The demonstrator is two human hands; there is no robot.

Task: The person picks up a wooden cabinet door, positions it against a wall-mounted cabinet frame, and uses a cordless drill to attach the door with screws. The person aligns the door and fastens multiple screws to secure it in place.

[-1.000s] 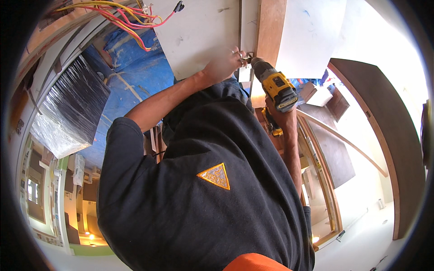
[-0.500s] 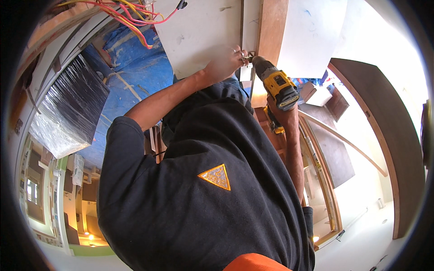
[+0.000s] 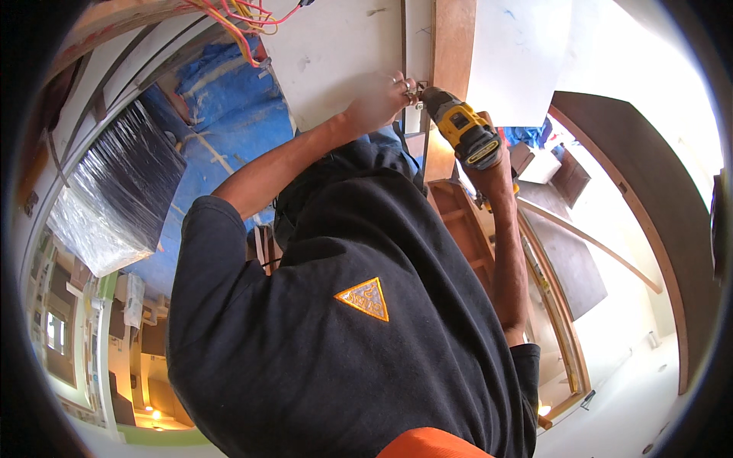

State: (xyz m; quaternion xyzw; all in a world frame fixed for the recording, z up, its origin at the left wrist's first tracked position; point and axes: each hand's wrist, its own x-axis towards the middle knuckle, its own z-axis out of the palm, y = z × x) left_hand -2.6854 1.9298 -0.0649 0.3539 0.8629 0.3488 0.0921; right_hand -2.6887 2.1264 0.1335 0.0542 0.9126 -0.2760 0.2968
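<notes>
My right hand (image 3: 493,169) grips a yellow and black cordless drill (image 3: 463,131) by its handle, with the chuck toward the far left. The drill's nose is close to the edge of an upright wood strip (image 3: 453,46). My left hand (image 3: 384,101) is partly blurred, its fingertips pinched at a small metal fitting (image 3: 419,90) beside that strip. A ring shows on one finger. The fitting and the drill tip sit almost together; whether they touch I cannot tell. Pale panels (image 3: 336,57) stand on either side of the strip.
Red and yellow wires (image 3: 243,19) hang at the far left. Below them are blue sheeting (image 3: 221,114) and a plastic-wrapped dark box (image 3: 114,191). A curved dark panel (image 3: 641,175) with a wooden edge stands at the right, near a long thin wooden stick (image 3: 592,238).
My right forearm and elbow have shifted a little to the right, and the drill has tilted slightly. My left hand stays at the fitting. The whole view has moved slightly.
</notes>
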